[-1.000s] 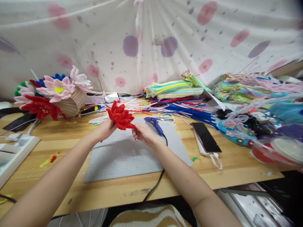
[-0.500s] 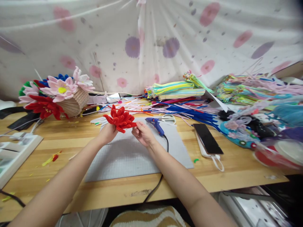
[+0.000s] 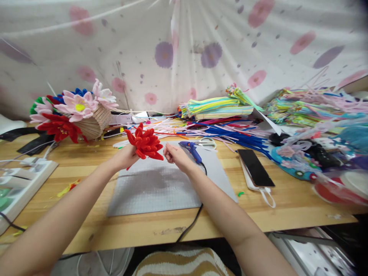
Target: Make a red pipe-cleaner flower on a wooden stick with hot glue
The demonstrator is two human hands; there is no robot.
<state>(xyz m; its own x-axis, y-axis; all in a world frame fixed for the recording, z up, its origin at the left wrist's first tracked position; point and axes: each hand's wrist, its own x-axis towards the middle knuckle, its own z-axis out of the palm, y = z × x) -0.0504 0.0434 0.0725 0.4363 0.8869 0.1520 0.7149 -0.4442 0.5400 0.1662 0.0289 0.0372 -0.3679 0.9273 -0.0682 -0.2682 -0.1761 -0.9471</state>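
Observation:
My left hand (image 3: 128,156) is closed round the underside of a red flower (image 3: 145,142) made of fuzzy pipe cleaners, its many petals spreading upward. The flower is held above a grey cutting mat (image 3: 149,191). Just right of the petals is my right hand (image 3: 174,155), fingers curled in, with a small gap between it and the nearest petal tip; nothing shows in it. A blue glue gun (image 3: 192,150) lies on the mat beyond my right hand, beside white-handled scissors (image 3: 207,143).
A woven basket (image 3: 96,124) of pipe-cleaner flowers stands at the back left, a power strip (image 3: 28,188) nearer. Loose blue pipe cleaners (image 3: 244,138) and bundled ones (image 3: 215,108) lie at the back. A phone (image 3: 255,168) lies to the right. The glue gun's black cable (image 3: 191,226) runs off the front edge.
My right hand has let go of a red petal and now sits slightly apart from it. The flower has tilted in my left hand. The whole view has shifted slightly.

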